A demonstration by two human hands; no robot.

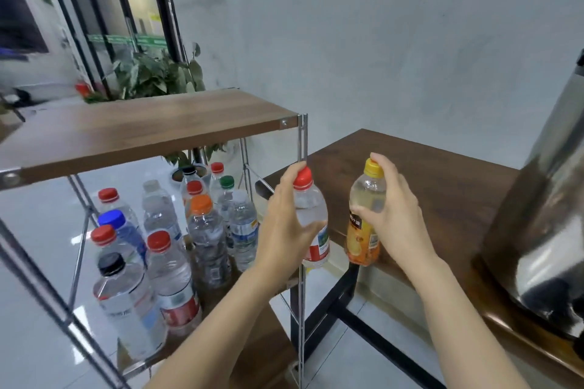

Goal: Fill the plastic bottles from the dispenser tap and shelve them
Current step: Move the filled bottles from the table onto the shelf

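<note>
Now, at far left, the rack's top board (142, 126) runs across as a plank of brown wood. Under it the lower shelf (275, 347) carries a crowd of upright capped bottles (205, 230), with free wood showing only toward its near right corner. Just right of them the left hand (284, 224) is wrapped round the shoulder of the red-capped bottle (311, 202), thumb across its front and fingers reaching up beside the cap. That bottle is upright and hides part of the rack's front-right metal post (304, 142), so it sits on the camera side of the post. Next along, the right hand (395, 215) grips the yellow-capped bottle (360, 237) with the orange label. It is also upright, its base at the left edge of the dark tabletop (442, 186); whether it rests there or is lifted I cannot tell. Both of the 2 bottles are capped and seem to hold clear or pale liquid, so I judge filling done for them and shelving the step in hand. The shelf lies left of and below both hands, and the left hand is nearer, so the red-capped bottle probably goes in first, kept vertical. It must pass the post, go under the top board and land without toppling the standing bottles. Far right, the steel dispenser (543, 199) stands on the tabletop, well apart; its tap is not visible.
</note>
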